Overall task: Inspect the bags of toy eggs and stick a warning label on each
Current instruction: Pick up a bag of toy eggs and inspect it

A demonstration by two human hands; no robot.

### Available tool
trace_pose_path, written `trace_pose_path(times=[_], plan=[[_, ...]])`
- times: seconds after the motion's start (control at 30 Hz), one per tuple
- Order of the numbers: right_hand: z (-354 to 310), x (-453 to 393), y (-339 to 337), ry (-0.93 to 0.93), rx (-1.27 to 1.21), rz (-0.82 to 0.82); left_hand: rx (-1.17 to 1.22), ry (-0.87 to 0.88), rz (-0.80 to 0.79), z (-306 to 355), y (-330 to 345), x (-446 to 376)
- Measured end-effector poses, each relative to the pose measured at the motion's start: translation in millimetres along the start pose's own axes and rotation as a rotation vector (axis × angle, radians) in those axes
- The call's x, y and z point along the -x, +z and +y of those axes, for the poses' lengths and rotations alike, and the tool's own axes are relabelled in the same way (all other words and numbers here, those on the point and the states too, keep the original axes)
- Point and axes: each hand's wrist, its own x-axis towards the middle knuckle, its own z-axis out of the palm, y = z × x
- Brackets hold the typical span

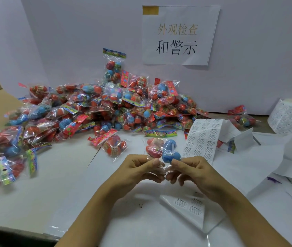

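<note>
While both my hands pinch its near hem, the clear plastic bag of red and blue toy eggs point(161, 148) runs straight away from me.
My left hand point(138, 168) and right hand point(191, 170) grip equally close; the white warning-label strip point(202, 138) lies just right of the bag on the paper-covered table point(70, 184), the heap of bagged eggs point(91, 107) beyond it.

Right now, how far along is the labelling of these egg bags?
Done: cannot tell; no stuck label shows on any bag, though the near label sheet has spaces with no label. In hand: left hand and right hand pinch the lower edge of one bag of toy eggs. Left: the big pile of bags; label strip and roll remain.
</note>
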Motion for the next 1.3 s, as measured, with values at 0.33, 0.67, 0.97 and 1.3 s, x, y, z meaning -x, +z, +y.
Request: trace_pose_path(times=[0.33,0.67,0.97,1.3], plan=[[-6,5,-20,0.089,-0.018,-0.253,0.080,-0.107,-0.239,8,-15,6],[-3,3,-25,0.098,-0.039,-0.264,0.132,-0.149,-0.344,7,-25,9],[-1,3,-18,0.089,-0.132,-0.208,0.179,-0.126,-0.304,3,-23,7],[1,2,-8,0.083,0.074,-0.129,0.251,-0.232,0.003,1,-16,-2]])
